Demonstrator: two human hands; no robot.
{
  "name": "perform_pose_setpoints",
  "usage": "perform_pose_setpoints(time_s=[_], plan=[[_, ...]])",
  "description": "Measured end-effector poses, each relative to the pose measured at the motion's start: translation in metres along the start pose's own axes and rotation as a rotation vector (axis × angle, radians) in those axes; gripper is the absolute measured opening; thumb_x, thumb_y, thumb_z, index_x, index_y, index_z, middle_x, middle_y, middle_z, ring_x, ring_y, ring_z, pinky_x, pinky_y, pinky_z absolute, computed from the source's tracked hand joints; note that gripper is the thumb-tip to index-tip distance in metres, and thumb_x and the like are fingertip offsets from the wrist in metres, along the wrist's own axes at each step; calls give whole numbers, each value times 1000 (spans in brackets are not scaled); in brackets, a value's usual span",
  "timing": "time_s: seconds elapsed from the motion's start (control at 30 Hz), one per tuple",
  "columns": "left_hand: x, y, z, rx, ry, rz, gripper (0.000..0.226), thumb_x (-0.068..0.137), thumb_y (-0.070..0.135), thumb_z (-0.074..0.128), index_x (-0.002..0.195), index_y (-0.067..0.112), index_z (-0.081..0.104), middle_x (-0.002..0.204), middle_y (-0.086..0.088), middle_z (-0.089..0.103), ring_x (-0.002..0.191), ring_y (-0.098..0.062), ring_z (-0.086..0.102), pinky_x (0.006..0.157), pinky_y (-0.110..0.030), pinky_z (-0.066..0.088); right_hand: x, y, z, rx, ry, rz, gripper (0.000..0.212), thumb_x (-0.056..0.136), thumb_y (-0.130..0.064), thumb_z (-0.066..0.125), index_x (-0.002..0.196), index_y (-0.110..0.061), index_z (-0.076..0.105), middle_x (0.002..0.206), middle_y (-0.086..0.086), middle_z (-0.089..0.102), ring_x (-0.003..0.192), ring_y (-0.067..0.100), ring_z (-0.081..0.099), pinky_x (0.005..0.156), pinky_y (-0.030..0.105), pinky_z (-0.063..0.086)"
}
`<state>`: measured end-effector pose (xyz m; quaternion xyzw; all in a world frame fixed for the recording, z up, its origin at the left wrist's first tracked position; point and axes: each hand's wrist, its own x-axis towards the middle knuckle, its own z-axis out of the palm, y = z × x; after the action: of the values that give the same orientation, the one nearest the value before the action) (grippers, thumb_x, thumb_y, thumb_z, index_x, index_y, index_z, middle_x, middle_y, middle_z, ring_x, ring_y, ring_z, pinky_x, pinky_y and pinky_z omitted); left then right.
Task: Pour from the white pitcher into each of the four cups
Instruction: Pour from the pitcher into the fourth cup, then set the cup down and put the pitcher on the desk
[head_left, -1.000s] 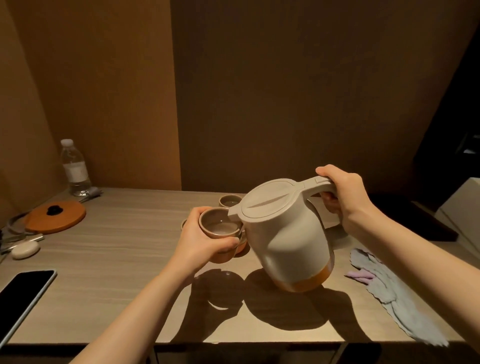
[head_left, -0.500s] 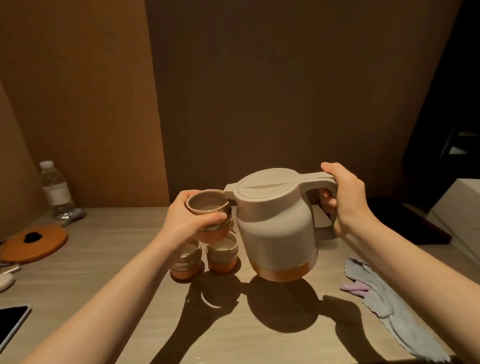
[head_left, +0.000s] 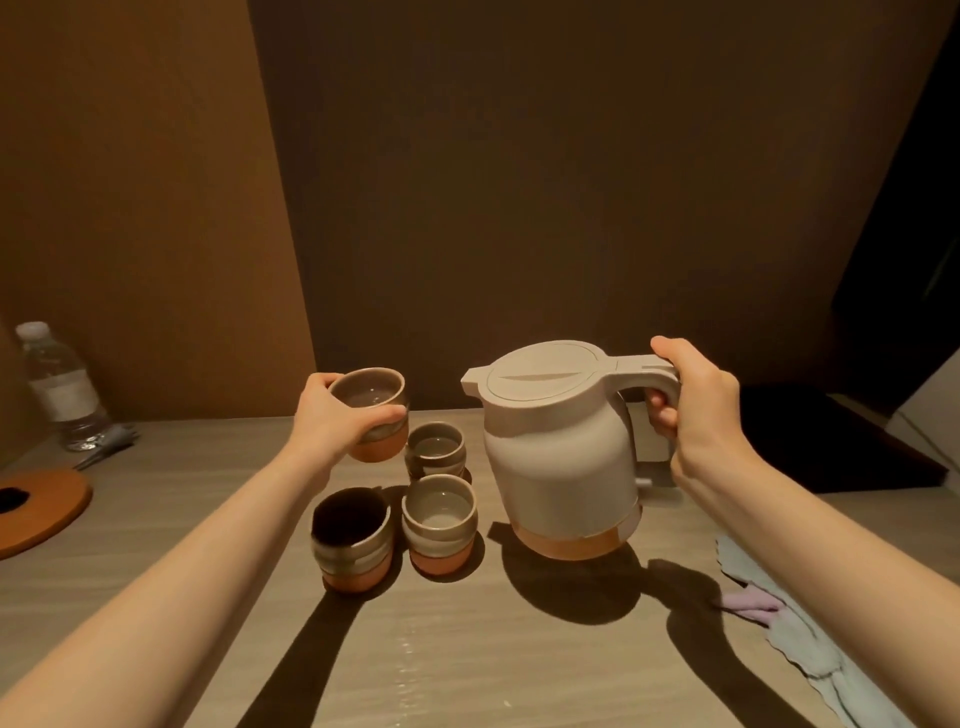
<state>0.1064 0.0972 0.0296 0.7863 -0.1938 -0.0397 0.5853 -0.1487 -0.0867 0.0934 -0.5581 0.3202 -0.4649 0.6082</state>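
Observation:
My right hand (head_left: 698, 410) grips the handle of the white pitcher (head_left: 561, 452), which hangs upright a little above the table with its lid closed and spout pointing left. My left hand (head_left: 332, 421) holds a grey and terracotta cup (head_left: 374, 410) in the air, left of the spout and apart from it; liquid shows inside. Three more cups stand on the table below: a far cup (head_left: 435, 449), a near middle cup (head_left: 439, 522) with liquid in it, and a near left cup (head_left: 352, 538) whose inside is in shadow.
The wooden table (head_left: 156, 519) carries a water bottle (head_left: 57, 387) and an orange round lid (head_left: 36, 506) at the left. A pale blue cloth (head_left: 810, 649) lies at the right edge. A few drops (head_left: 410, 670) wet the table near me. Brown walls stand close behind.
The pitcher has tipped back upright and moved right, away from the cup. My left hand has carried the cup up and to the left. The camera has tilted up.

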Motion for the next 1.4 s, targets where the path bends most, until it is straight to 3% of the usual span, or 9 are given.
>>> perform_pose_setpoints(time_s=[0.2, 0.37, 0.57, 0.9, 1.07, 1.27, 1.4], plan=[[28, -34, 8, 124, -35, -71, 85, 66, 25, 88, 132, 12, 37, 128, -9, 48, 117, -28, 49, 81, -34, 47, 13, 24, 7, -30, -22, 8, 41, 90, -33, 62, 53, -14, 57, 45, -6, 51, 41, 5, 44, 47, 21, 34], [43, -61, 12, 189, -83, -164, 84, 65, 27, 89, 129, 12, 36, 117, -6, 48, 114, -28, 51, 77, -34, 50, 17, 37, 12, -68, -42, -12, 43, 92, -33, 59, 55, -13, 58, 43, -8, 52, 45, 6, 46, 52, 24, 36], [49, -78, 13, 280, -155, -257, 88, 60, 32, 91, 124, 10, 36, 116, -11, 52, 101, -25, 54, 65, -31, 52, 19, 43, 14, -64, -59, -11, 44, 92, -31, 60, 53, -12, 55, 41, -8, 49, 38, 4, 43, 46, 20, 34], [48, -75, 16, 395, -226, -258, 92, 59, 33, 92, 125, 9, 32, 112, -12, 50, 99, -25, 53, 77, -37, 53, 18, 44, 12, -82, -67, -27, 45, 92, -32, 60, 52, -12, 57, 41, -8, 50, 41, 4, 45, 50, 22, 35], [46, -71, 12, 413, -298, -299, 100, 59, 29, 92, 132, 9, 27, 118, -14, 49, 107, -32, 55, 83, -42, 53, 16, 44, 9, -93, -59, -27, 47, 92, -34, 60, 48, -16, 57, 43, -7, 51, 42, 4, 46, 51, 23, 36], [38, -56, 3, 476, -368, -308, 110, 56, 30, 93, 140, 12, 25, 138, -17, 44, 124, -35, 48, 97, -48, 49, 11, 42, 7, -85, -50, -8, 44, 91, -35, 60, 54, -12, 59, 48, -3, 53, 44, 6, 45, 50, 22, 36], [31, -31, 5, 351, -299, -194, 107, 68, 26, 87, 151, 19, 20, 155, -13, 28, 137, -36, 34, 106, -50, 39, 6, 36, 2, -76, -50, -7, 43, 91, -34, 60, 54, -11, 58, 44, -4, 51, 41, 5, 43, 45, 19, 34]])
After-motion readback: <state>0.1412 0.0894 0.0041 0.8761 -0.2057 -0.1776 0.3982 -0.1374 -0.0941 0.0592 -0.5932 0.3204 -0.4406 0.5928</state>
